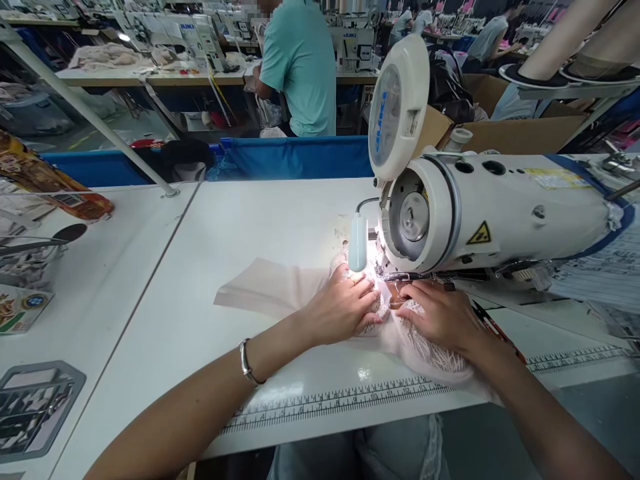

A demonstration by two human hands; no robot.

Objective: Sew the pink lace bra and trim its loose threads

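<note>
Fabric [273, 288], pale pink and thin, lies flat on the white sewing table [280, 220] to the left of the industrial sewing machine [490, 207], its plain panel spread toward the left and its lacy, textured part [435, 357] bunched under the machine's head and trailing toward the table's near edge. The left hand [345, 308], with a silver bracelet [245, 363] at the wrist, rests palm down just left of the needle area, fingers extended and pressing the cloth flat rather than curled round it. The right hand [440, 313] lies just below the machine's head, fingers loosely bent and pressing on the lace; whether fingertips pinch a fold cannot be told. The cloth looks very light, soft and limp, likely to slide on the smooth tabletop and to stretch or snag at the lace, so flat palms on either side of the needle, and a light pinch at an edge, seem the safest hold. A small work lamp [358, 243] hanging at the left of the machine's head washes the needle, the presser foot and the seam into glare, so the stitching point is not readable. Red-handled snips [493, 327] lie partly under the right wrist. A printed ruler strip [350, 400] runs along the table's edge below the machine. Beyond the machine, a person in a teal shirt [300, 67] stands at another bench, cut off at the top of the frame.
</note>
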